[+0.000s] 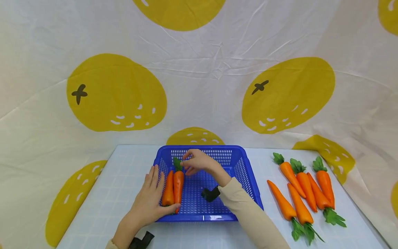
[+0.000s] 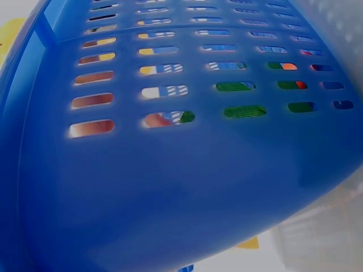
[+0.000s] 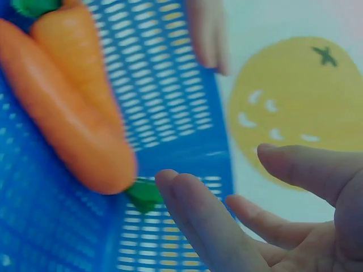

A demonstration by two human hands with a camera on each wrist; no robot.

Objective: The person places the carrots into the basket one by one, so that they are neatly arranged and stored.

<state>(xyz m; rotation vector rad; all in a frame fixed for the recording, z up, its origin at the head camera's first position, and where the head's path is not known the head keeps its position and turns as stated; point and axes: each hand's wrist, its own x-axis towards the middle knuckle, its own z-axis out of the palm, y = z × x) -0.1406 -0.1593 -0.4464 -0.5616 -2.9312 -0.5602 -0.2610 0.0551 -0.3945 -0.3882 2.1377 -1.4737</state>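
Observation:
Two orange carrots lie side by side along the left wall of a blue plastic basket. The right-hand carrot has its green leaves at the far end; the left-hand carrot points its thin tip away. My left hand rests over the basket's left rim with fingers straight, its thumb reaching across the near ends of the carrots. My right hand hovers inside the basket beside the far leaves. In the right wrist view, its loosely bent fingers stand apart from the thumb, holding nothing.
Several more carrots with leafy tops lie on the white table to the right of the basket. Behind hangs a pale cloth printed with big yellow fruit. Black straps sit at both wrists.

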